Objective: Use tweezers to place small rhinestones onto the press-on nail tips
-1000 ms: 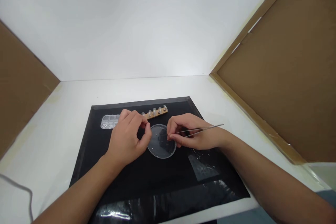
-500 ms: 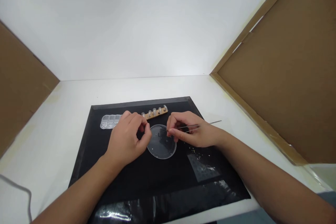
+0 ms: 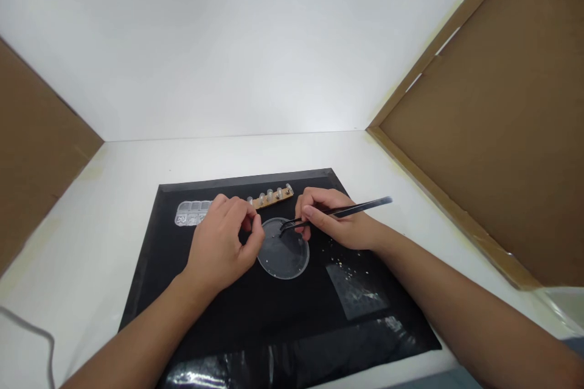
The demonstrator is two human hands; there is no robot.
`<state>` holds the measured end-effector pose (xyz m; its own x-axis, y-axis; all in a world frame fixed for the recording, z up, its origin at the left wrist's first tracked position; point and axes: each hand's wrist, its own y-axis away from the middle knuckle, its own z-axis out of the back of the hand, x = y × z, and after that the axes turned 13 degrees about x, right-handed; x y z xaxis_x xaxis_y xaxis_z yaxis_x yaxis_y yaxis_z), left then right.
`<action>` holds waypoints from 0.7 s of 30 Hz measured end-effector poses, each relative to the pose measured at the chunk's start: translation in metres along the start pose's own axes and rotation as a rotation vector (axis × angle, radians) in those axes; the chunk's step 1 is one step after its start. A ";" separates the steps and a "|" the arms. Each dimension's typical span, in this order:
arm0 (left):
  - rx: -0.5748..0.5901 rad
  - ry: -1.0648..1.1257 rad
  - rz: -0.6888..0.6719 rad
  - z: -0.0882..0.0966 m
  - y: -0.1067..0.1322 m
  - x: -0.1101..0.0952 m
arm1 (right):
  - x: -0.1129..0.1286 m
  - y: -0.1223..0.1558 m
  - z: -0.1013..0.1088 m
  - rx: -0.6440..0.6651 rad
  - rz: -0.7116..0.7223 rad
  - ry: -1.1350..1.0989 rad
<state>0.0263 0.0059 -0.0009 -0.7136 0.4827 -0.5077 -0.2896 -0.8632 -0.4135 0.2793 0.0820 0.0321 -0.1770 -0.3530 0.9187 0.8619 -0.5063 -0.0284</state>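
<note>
"Largest?"
"One surface (image 3: 123,164), cut off by the frame; one mat (image 3: 255,322) on it."
"Hands?"
"Two. Left hand (image 3: 223,243) curls beside one dish (image 3: 283,262) on the mat; can't tell if its grip holds anything. Right hand's (image 3: 362,232) grip holds one tweezers (image 3: 360,207), tips over the dish."
"Smaller?"
"One strip (image 3: 285,196), one box (image 3: 186,213), each partly hidden; five vials (image 3: 270,194) visible; bits (image 3: 351,271) too tiny to count."
</note>
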 end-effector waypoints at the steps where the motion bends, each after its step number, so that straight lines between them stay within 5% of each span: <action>1: 0.005 0.012 -0.018 0.001 0.000 -0.001 | 0.001 0.000 0.000 -0.014 0.013 -0.021; 7: 0.108 0.083 -0.163 0.002 0.001 -0.005 | 0.003 0.000 -0.002 -0.083 0.030 -0.052; 21: 0.145 0.138 -0.192 -0.006 0.002 0.001 | 0.002 -0.002 -0.002 -0.117 0.016 -0.055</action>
<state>0.0287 0.0051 -0.0063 -0.5464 0.6464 -0.5325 -0.5062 -0.7614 -0.4049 0.2765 0.0807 0.0335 -0.1345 -0.3201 0.9378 0.8028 -0.5899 -0.0862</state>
